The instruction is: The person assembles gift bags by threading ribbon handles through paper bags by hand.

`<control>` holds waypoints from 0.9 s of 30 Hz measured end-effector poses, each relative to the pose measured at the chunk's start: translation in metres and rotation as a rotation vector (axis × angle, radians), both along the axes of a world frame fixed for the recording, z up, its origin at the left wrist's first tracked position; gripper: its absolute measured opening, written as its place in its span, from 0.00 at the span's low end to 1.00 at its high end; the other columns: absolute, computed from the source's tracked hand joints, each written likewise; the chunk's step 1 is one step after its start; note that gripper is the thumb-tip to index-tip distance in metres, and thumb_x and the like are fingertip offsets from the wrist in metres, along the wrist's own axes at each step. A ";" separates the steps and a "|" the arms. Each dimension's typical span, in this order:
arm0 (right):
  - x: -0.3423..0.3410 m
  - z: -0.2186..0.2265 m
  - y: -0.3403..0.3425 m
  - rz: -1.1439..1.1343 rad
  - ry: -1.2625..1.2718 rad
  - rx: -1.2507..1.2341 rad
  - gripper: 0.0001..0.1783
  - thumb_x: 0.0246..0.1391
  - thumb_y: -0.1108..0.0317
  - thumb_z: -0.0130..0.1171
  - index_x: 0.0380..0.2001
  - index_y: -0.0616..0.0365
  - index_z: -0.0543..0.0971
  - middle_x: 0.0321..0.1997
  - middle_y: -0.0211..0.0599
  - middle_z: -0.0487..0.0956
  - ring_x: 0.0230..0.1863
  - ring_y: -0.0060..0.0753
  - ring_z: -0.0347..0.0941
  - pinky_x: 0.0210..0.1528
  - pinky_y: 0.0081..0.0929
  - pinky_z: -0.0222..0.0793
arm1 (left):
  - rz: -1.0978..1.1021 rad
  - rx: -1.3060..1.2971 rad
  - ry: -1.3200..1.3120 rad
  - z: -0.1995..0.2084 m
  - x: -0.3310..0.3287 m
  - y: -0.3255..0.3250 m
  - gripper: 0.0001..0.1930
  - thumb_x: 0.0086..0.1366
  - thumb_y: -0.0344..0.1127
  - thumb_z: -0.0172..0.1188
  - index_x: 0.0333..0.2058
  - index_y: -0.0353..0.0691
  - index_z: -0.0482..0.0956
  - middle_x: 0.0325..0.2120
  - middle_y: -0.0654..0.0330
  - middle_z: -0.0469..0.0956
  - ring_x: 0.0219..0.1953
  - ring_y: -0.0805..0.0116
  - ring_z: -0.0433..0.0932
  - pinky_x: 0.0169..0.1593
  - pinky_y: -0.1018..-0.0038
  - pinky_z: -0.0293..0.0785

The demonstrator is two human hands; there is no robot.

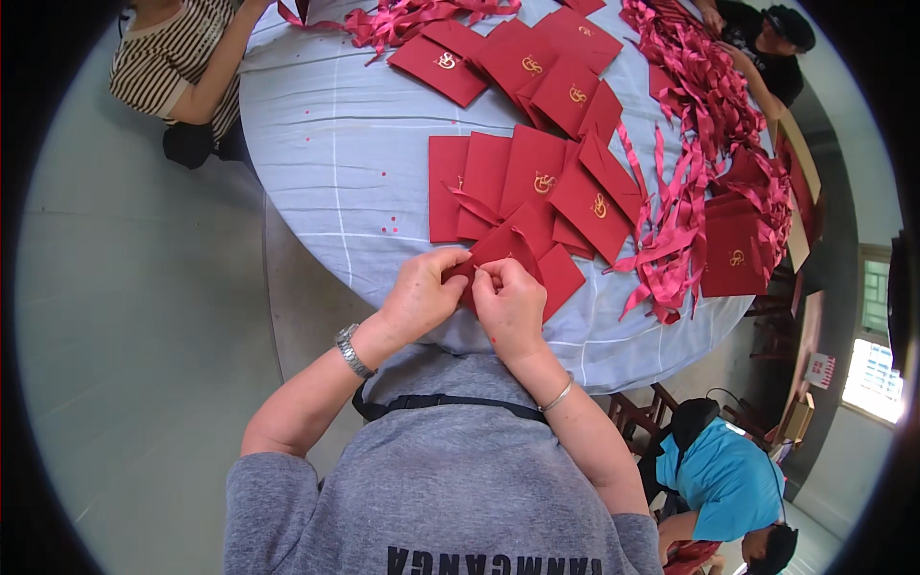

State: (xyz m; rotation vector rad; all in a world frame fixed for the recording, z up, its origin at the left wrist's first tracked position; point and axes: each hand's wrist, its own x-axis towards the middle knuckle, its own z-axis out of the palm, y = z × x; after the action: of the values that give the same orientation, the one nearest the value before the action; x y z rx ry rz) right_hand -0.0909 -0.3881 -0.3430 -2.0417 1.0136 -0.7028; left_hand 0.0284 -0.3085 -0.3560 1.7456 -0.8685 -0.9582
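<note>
Our left hand [424, 299] pinches a red bag [495, 246]; our right hand [509, 303] pinches something too small to tell; gold emblems [600, 205] mark nearby bags [529, 153].

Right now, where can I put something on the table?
Left on the pale tablecloth, between its edge and the red packets, around red dots. Smaller: between the right hand and pink ribbons, by the near edge. Packets crowd the middle; ribbons, the right.

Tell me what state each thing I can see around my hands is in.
Left hand, fingers closed on the near bag
Right hand, fingertips pinched together
Near bag, flat, at both hands
Other red bags, flat, overlapping
Pink ribbons, loose, tangled
Tablecloth, spread, creased
Watch, fastened on left wrist
</note>
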 end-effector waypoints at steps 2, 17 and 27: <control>-0.001 0.001 0.000 0.033 0.036 -0.097 0.03 0.48 0.72 0.60 0.25 0.60 0.78 0.23 0.43 0.78 0.24 0.42 0.77 0.27 0.34 0.73 | 0.022 -0.043 -0.018 0.001 -0.004 0.000 0.14 0.58 0.21 0.56 0.44 0.30 0.77 0.32 0.52 0.81 0.30 0.70 0.79 0.35 0.74 0.76; -0.007 -0.002 -0.001 0.107 0.061 -0.130 0.04 0.49 0.71 0.59 0.24 0.59 0.77 0.23 0.43 0.78 0.26 0.44 0.77 0.27 0.38 0.73 | 0.121 0.120 0.443 0.018 -0.005 -0.001 0.13 0.57 0.24 0.56 0.43 0.32 0.75 0.22 0.53 0.74 0.27 0.65 0.78 0.34 0.70 0.74; -0.007 0.004 0.008 0.151 0.068 -0.258 0.03 0.51 0.71 0.57 0.25 0.57 0.77 0.23 0.42 0.78 0.24 0.44 0.77 0.26 0.38 0.73 | 0.148 -0.171 -0.608 0.027 -0.025 -0.005 0.02 0.54 0.24 0.58 0.28 0.34 0.77 0.25 0.52 0.74 0.33 0.53 0.75 0.38 0.62 0.71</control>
State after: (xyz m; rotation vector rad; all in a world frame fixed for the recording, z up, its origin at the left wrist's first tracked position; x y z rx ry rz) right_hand -0.0983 -0.3803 -0.3393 -2.3514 0.8298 -0.7185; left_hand 0.0037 -0.3135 -0.3289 1.9445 -1.1393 -0.2357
